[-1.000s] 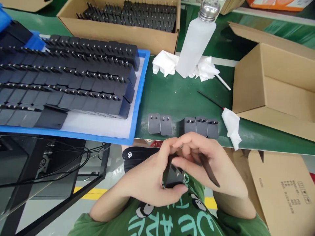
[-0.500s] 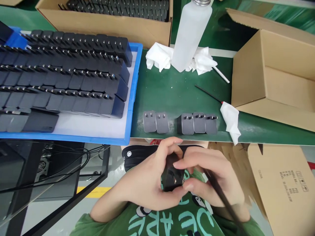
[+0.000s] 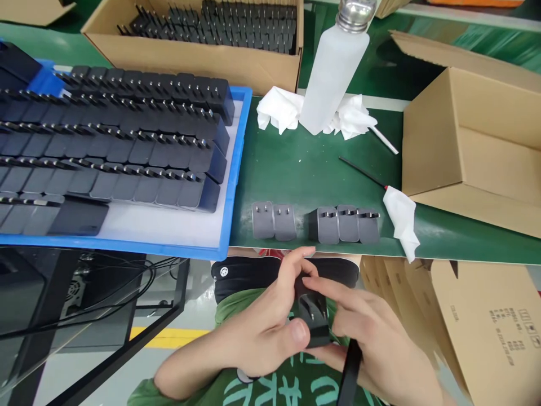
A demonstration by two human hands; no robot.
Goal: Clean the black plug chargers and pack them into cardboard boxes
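Observation:
Above my lap, my left hand (image 3: 270,332) is wrapped around a black power adapter (image 3: 313,310), its fingers at the far side and its thumb along the near left. Two prongs show on the adapter's face. My right hand (image 3: 376,332) lays its index fingertip on the adapter's top edge, with another finger under its near end. A long black stick (image 3: 350,372) sticks out of the right hand toward the bottom of the view; its tip is hidden by the hand. Just beyond my hands, two adapters (image 3: 274,221) and a row of three (image 3: 346,224) stand on the green table.
On the left, a blue tray (image 3: 226,225) holds many adapters in rows. Behind it is a cardboard box (image 3: 203,59) of adapters. A white bottle (image 3: 333,73), crumpled tissues (image 3: 281,107), a thin tool (image 3: 361,171) with white wrapping and an open carton (image 3: 431,129) occupy the right.
The adapter has turned in my hands and shifted slightly right. My right hand has moved down and right, and the black stick now points more steeply downward. The view has tilted slightly up.

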